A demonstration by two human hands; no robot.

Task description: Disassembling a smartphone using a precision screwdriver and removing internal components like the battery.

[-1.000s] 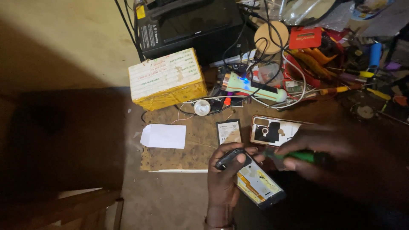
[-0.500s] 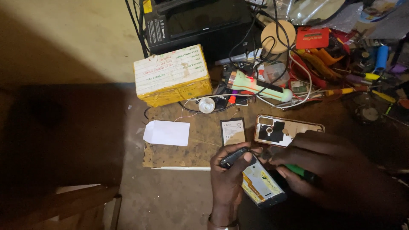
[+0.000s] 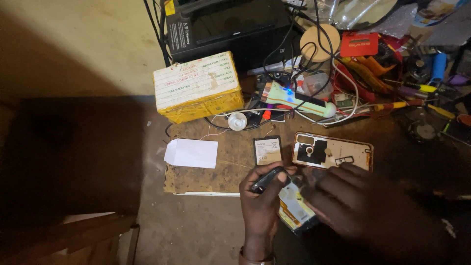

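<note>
**Hidden, cropped and unclear items**

- Opened phone (image 3: 294,211): mostly covered by the right hand (image 3: 353,201); only its yellowish lower part shows between the two hands.
- Small dark part (image 3: 266,179): pinched in the left hand (image 3: 262,206); too dim to tell its kind.
- Right hand: blurred, its fingertips indistinct; forearm lost in shadow toward the lower right edge.
- Left wrist: cut off by the bottom edge.
- Black box (image 3: 230,27), beyond the hands: top cropped by the upper edge.
- Tool clutter (image 3: 422,88), far right of the hands: dark, pieces too small to sort.
- Wooden piece (image 3: 73,240), lower left: cropped, kind unclear.
</note>
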